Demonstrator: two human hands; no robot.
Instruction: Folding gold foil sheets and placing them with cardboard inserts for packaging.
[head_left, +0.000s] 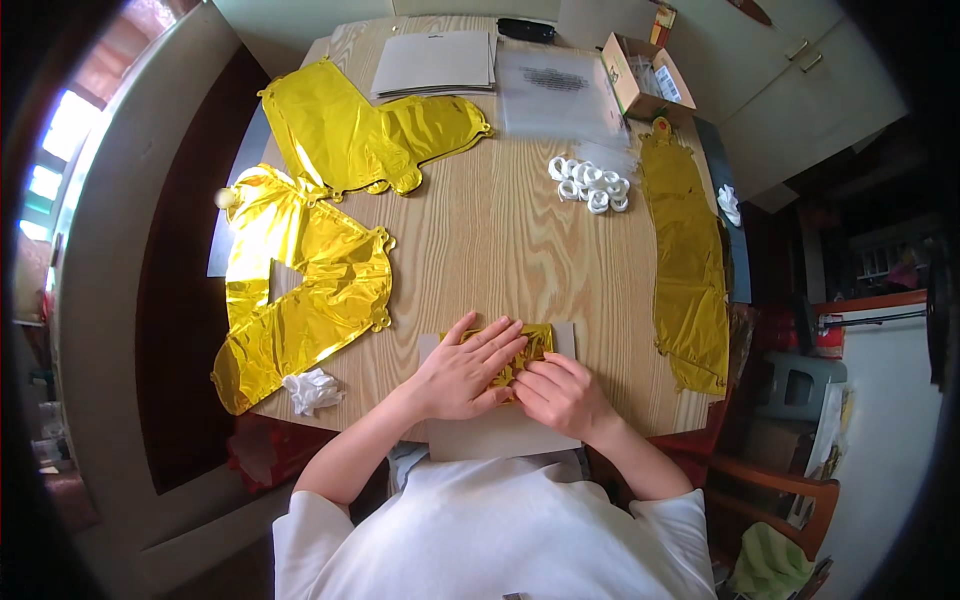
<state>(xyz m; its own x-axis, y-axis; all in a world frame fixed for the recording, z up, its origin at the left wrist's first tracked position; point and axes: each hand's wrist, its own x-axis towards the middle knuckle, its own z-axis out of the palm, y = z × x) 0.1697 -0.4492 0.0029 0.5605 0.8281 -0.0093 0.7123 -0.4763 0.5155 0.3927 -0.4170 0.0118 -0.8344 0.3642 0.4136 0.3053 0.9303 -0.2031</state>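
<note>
A folded gold foil balloon [540,338] lies on a pale grey card [495,440] at the table's near edge. My left hand [462,376] rests flat across the foil, fingers stretched out. At the foil's right side, the fingers of my right hand [567,396] are curled and closed on its edge; the fingertips are partly hidden. To the left lie two spread-out gold foil balloons, one shiny and crumpled [330,265], the other farther back [330,125]. Another flat gold balloon [688,250] lies lengthwise along the right edge.
Several white ribbon rolls [590,183] sit right of centre. Behind them are clear plastic bags [560,95] and an open cardboard box [648,85]. Grey cards [435,62] are stacked at the back beside a black case [526,30]. A crumpled white tissue [313,391] lies front left.
</note>
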